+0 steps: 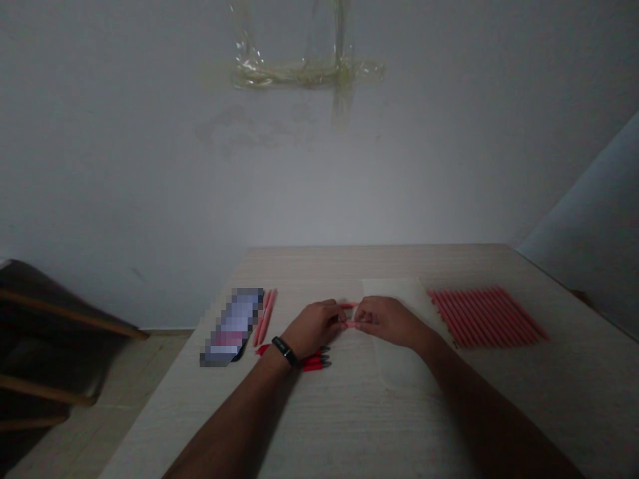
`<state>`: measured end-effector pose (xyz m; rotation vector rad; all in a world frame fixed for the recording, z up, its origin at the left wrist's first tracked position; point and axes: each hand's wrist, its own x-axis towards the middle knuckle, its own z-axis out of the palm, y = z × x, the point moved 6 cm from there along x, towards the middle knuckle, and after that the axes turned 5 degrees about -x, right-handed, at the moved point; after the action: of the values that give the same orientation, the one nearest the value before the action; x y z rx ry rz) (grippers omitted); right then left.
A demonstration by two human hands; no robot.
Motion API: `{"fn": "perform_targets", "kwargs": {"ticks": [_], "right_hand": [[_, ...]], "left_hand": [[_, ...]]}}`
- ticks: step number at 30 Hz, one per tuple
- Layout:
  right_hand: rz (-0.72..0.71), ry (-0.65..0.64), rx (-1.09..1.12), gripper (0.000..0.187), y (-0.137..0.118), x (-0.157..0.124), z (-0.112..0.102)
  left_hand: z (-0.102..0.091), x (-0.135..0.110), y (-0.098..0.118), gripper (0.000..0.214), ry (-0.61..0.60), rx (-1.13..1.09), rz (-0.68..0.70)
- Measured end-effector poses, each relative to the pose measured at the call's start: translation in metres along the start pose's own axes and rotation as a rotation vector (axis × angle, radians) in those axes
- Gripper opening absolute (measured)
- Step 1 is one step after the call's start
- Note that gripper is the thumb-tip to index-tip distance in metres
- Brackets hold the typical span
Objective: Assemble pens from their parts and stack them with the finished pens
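My left hand [314, 327] and my right hand [387, 320] meet above the middle of the pale wooden table [349, 426]. Their fingers close on a slim red pen [351, 324], mostly hidden by them. A second red end shows just behind it, and I cannot tell if it is a separate piece. Below my left hand lie several black-tipped red pens [313, 360]. A translucent plastic sheet [404, 366] lies beneath my right hand. Farther right, many red pen barrels [486, 318] lie side by side in a neat row.
Two loose pink-red pens [264, 318] lie next to a pixelated phone [232, 326] at the table's left. A black band [284, 350] circles my left wrist. A dark chair [44, 339] stands left of the table, before a wall with tape residue [309, 73].
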<state>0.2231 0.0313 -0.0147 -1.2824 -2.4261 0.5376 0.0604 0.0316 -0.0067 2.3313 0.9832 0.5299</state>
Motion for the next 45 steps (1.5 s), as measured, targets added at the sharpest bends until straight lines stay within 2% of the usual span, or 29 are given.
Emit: {"fn": "perform_targets", "kwargs": {"ticks": [3, 8, 17, 20, 24, 28, 32, 37, 45], "right_hand": [[-0.014, -0.062, -0.057, 0.012, -0.003, -0.001, 0.009], [-0.032, -0.105, -0.131, 0.012, -0.005, -0.002, 0.016], [0.027, -0.158, -0.15, 0.009, 0.001, -0.002, 0.015], [0.047, -0.174, -0.167, 0.007, 0.005, -0.004, 0.011], [0.058, -0.084, -0.183, 0.005, 0.012, -0.005, -0.005], [0.056, 0.012, -0.193, 0.004, 0.013, -0.004, -0.016], [0.043, 0.002, -0.2, 0.004, 0.006, -0.002, -0.015], [0.015, -0.003, -0.163, 0.004, 0.0, -0.001, -0.012], [-0.051, 0.038, -0.152, 0.011, -0.014, 0.004, 0.002]], "left_hand": [[0.001, 0.0, 0.0, 0.008, -0.018, -0.033, -0.002], [0.003, 0.001, 0.006, 0.009, -0.037, -0.11, 0.077], [0.005, 0.0, 0.006, 0.008, -0.073, -0.092, 0.077], [0.005, 0.0, 0.002, 0.014, -0.087, -0.044, 0.044], [0.008, 0.0, -0.001, 0.025, -0.087, -0.009, 0.0], [0.014, 0.002, 0.001, 0.023, -0.069, -0.057, 0.052], [0.016, 0.003, 0.001, 0.02, -0.039, -0.014, 0.036], [0.006, 0.002, 0.003, 0.02, 0.054, 0.046, -0.056], [0.005, 0.004, 0.005, 0.013, 0.089, 0.043, -0.052]]}}
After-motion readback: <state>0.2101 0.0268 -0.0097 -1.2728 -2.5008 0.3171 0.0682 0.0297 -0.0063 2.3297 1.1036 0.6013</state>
